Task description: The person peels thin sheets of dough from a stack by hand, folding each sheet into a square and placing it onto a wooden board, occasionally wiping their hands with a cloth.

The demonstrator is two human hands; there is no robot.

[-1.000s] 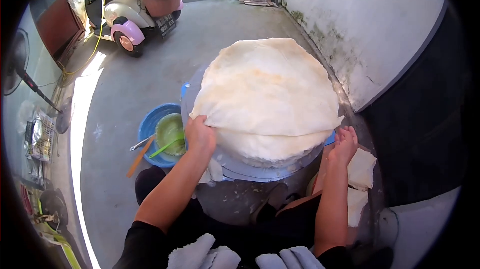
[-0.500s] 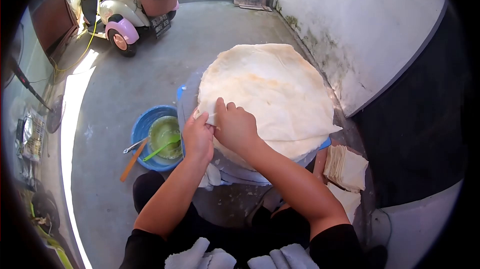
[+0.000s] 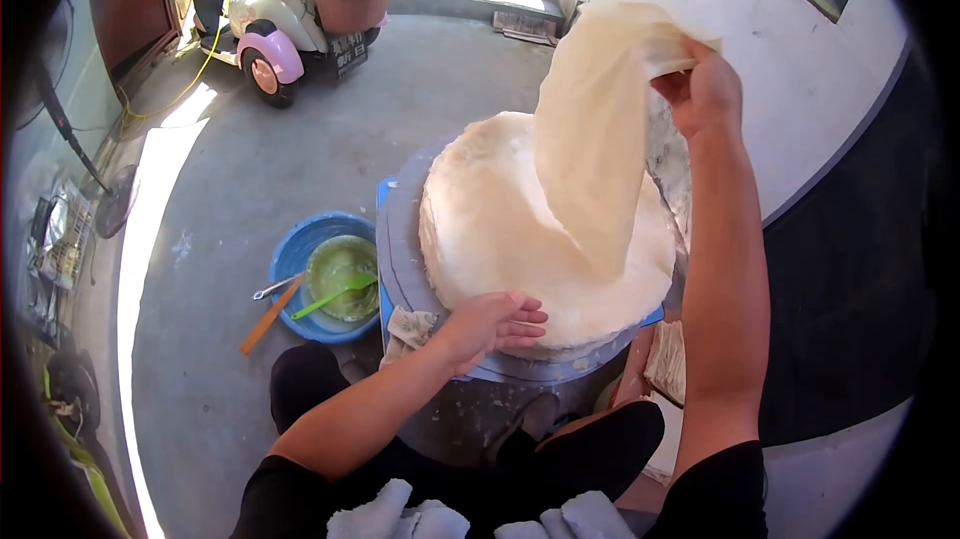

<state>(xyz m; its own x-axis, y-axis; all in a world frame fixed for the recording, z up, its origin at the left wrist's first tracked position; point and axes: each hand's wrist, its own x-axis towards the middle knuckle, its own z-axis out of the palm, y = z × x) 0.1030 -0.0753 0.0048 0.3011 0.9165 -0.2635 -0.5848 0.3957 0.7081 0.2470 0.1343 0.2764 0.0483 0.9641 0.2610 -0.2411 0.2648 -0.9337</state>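
Observation:
A thick stack of round, pale thin flatbread sheets [image 3: 480,219] lies on a grey round board [image 3: 402,254] in front of me. My right hand [image 3: 708,94] is raised at the right beyond the stack, its fingers pinched on the edge of one thin flatbread sheet [image 3: 592,119]. That sheet hangs in folds from the hand, its lower end meeting the top of the stack. At the stack's near edge is my left hand [image 3: 490,329], fingers stretched out and holding nothing. A crumpled cloth [image 3: 408,329] lies beside my left wrist.
To the left on the floor stands a blue basin [image 3: 290,249] holding a bowl of greenish liquid [image 3: 330,264], a green spoon [image 3: 335,296] and a wooden stick [image 3: 268,319]. Folded sheets [image 3: 667,359] lie at lower right. Behind are a scooter [image 3: 268,34] and a white wall [image 3: 790,89].
My right hand has risen up and to the right, peeling a sheet off the stack. My left hand has let go of the sheet's edge and moved toward me and to the right.

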